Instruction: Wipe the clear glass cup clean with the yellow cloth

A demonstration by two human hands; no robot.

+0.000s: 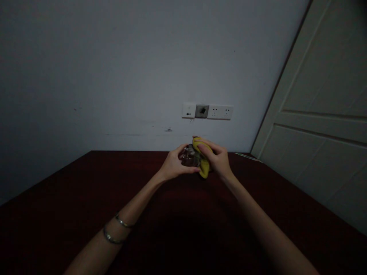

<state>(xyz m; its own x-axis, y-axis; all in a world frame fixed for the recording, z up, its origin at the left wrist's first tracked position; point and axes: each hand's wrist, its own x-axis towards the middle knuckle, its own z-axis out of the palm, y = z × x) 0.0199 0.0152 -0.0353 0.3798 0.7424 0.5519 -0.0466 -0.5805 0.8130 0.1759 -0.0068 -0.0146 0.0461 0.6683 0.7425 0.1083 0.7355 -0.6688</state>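
Observation:
My left hand [173, 165] is closed around a small clear, shiny object [189, 156] that looks like glass; its exact kind is hard to make out in the dim light. Fingers and thumb grip it from the left side. Pressed against its right side is a yellow cloth [204, 168], bunched up, with my right hand [218, 158] closed on it. One end of the cloth hangs below the fingers. Both hands are held together above the dark red table [137, 191], towards its far edge.
Behind the table stands a pale wall [129, 68] with a row of sockets [220, 112] and a grey switch plate [202, 111]. A panelled white door [321, 114] borders the right side. A thin printed strip [248, 157] lies at the far right table edge.

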